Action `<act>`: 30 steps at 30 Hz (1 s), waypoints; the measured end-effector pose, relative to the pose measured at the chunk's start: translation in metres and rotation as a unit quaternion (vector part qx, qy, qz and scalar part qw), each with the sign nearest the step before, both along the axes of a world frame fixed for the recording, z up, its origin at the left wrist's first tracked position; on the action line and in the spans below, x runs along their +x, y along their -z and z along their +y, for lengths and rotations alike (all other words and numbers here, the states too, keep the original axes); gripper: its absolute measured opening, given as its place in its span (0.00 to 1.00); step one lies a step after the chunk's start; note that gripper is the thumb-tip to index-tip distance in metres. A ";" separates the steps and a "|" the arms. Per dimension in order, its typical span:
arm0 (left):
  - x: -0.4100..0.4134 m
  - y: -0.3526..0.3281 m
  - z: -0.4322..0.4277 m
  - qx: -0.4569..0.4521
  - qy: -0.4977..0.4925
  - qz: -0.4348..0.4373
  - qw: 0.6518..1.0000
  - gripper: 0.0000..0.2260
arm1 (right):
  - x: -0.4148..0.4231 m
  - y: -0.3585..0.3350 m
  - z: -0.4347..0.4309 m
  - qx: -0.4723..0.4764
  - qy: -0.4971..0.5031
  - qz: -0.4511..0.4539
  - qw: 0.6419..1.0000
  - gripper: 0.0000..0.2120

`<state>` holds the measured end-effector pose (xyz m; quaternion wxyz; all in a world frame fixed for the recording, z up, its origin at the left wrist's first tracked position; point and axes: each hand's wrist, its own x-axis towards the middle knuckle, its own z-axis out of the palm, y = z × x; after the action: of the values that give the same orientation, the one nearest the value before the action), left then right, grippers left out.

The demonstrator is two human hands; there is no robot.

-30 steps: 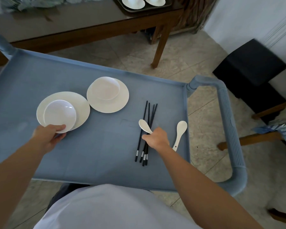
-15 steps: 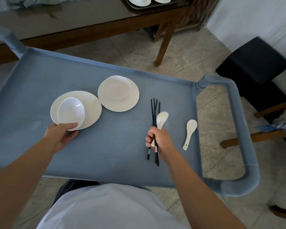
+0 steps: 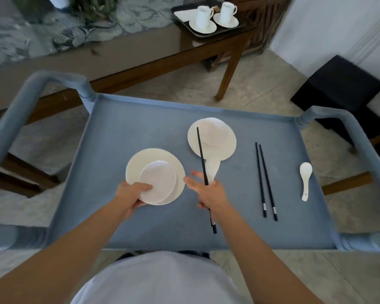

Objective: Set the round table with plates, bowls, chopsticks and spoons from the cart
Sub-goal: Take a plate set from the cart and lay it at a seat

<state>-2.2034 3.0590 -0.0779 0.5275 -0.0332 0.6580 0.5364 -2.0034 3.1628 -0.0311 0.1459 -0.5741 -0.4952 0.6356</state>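
Lifted since a moment ago, the held chopsticks [image 3: 200,153] and held spoon [image 3: 213,170] now stand above the middle of the cart [image 3: 123,137], the right hand [image 3: 208,194] curled round both together. The left hand [image 3: 131,194] grips the near edge of the near plate [image 3: 140,163] and its bowl [image 3: 158,181], left of the cart's centre. Spare chopsticks [image 3: 266,181] and a spare spoon [image 3: 305,181] lie on the cart's right side, apart from each other. A far plate [image 3: 227,150] with its far bowl [image 3: 215,132] sits toward the cart's far rim.

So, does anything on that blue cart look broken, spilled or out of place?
Nothing spilled or broken. The small white bowl sits off-centre, toward the near rim of the round white plate that the left hand grips; it might slide.
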 end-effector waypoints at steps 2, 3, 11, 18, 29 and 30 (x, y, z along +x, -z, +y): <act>-0.018 0.002 -0.019 -0.002 0.043 0.020 0.999 0.17 | -0.027 0.004 -0.025 0.012 0.007 -0.011 1.000 0.26; -0.026 0.003 -0.028 -0.003 0.061 0.026 0.998 0.17 | -0.038 0.005 -0.037 0.019 0.018 -0.022 0.999 0.28; -0.051 -0.006 -0.058 -0.008 0.236 0.032 0.971 0.18 | -0.054 0.004 -0.093 0.005 0.067 -0.077 0.995 0.24; -0.019 -0.009 -0.054 0.019 0.403 0.061 0.913 0.21 | 0.004 -0.017 -0.142 -0.037 0.094 -0.095 0.990 0.22; 0.182 -0.058 -0.101 0.076 0.741 0.027 0.667 0.26 | 0.155 -0.031 -0.355 -0.084 0.501 -0.014 0.861 0.20; 0.203 -0.061 -0.117 0.072 0.767 0.018 0.637 0.26 | 0.166 -0.034 -0.383 -0.086 0.528 -0.009 0.845 0.22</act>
<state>-2.0004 2.9423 -0.0172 0.7383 0.5309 0.4158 -0.0151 -1.8375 2.7795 0.0030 0.4050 -0.7645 -0.0616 0.4978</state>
